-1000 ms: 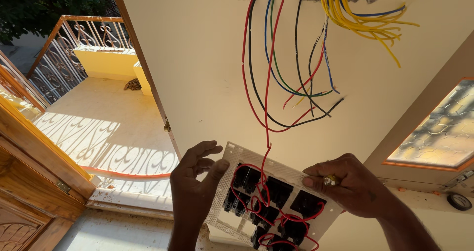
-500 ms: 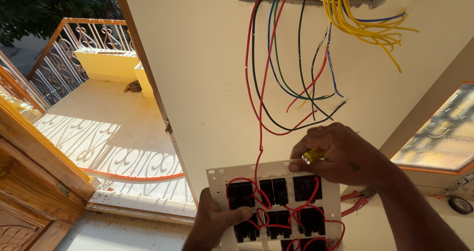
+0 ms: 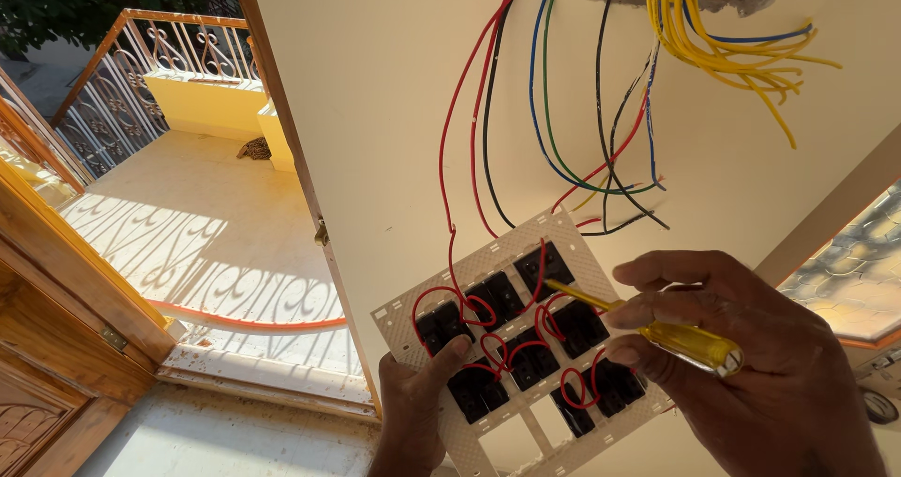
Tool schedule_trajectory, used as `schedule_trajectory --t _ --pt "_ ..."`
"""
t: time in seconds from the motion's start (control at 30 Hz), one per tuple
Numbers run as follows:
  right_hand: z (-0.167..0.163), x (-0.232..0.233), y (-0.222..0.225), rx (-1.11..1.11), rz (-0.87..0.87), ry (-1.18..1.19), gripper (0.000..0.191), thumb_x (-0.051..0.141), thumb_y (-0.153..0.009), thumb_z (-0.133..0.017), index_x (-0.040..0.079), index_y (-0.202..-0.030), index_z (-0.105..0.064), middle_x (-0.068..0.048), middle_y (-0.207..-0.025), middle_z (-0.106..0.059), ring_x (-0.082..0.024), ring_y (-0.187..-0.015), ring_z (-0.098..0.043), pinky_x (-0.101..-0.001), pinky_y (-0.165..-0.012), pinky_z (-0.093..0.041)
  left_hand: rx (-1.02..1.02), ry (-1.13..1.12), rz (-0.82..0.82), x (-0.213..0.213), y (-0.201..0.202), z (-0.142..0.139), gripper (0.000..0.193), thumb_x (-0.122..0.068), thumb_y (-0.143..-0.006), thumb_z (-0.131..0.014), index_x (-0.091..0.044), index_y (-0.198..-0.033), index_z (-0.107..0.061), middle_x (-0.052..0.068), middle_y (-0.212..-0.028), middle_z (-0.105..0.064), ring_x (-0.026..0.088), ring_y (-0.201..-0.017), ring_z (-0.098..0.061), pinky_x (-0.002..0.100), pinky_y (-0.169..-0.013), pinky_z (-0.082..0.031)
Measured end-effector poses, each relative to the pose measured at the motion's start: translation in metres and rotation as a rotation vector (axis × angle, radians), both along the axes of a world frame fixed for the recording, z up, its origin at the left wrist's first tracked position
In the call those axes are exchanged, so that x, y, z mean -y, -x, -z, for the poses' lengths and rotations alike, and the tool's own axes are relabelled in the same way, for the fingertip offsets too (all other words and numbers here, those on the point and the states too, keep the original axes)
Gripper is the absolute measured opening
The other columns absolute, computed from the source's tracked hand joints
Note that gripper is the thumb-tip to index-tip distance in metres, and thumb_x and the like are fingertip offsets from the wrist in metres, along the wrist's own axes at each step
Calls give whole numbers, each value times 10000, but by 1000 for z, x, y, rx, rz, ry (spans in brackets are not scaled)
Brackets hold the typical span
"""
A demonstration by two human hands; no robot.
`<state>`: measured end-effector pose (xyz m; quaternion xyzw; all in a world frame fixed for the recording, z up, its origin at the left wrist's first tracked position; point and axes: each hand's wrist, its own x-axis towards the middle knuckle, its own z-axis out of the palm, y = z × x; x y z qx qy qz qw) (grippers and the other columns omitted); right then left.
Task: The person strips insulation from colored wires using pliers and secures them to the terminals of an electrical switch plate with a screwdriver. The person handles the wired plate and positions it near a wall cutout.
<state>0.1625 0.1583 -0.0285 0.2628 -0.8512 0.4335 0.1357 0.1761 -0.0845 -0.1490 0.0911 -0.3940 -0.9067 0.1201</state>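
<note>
The left hand (image 3: pixel 413 411) is carrying the white switch plate (image 3: pixel 511 336) from below, thumb lying on its lower left part, so the plate is sitting tilted in front of the cream wall (image 3: pixel 375 111). Black switch blocks (image 3: pixel 526 332) are sitting in the plate's openings, and short red wire loops (image 3: pixel 497 346) are running between them. Below the blocks, two openings near the plate's bottom edge are showing open.

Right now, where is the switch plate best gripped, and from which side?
Probably by its bare lower-left edge, from below, where the left hand already grips the switch plate. The middle carries black switch modules looped with red wires, and the right hand works the yellow screwdriver there.
</note>
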Motion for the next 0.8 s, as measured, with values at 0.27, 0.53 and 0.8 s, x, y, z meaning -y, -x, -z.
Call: schedule_trajectory --t 0.27,0.53,0.8 --pt "3 34 -15 -302 166 500 348 -58 -903 -679 -31 -1195 -491 -220 -1011 -734 -259 -971 -765 -369 -870 -668 -47 98 -62 -8 3 -14 427 -28 -742 -815 91 -1121 -658 186 -936 -760 231 -769 -756 388 -699 -654" --pt "29 41 -17 -315 127 481 394 -67 -940 -636 -9 -1251 -400 -221 -1075 -721 -274 -1100 -756 -394 -941 -607 -44 155 -50 -16 7 -11 408 -14 -728 -818 94 -1096 -679 180 -941 -766 230 -775 -754 386 -711 -651" --pt "9 31 -6 -323 59 193 267 20 -957 -640 28 -1163 -470 -149 -1082 -777 -230 -1071 -783 -330 -836 -631 -44 176 -20 -14 12 -14 396 -30 -724 -828 103 -1064 -673 217 -899 -760 250 -719 -768 395 -650 -675"
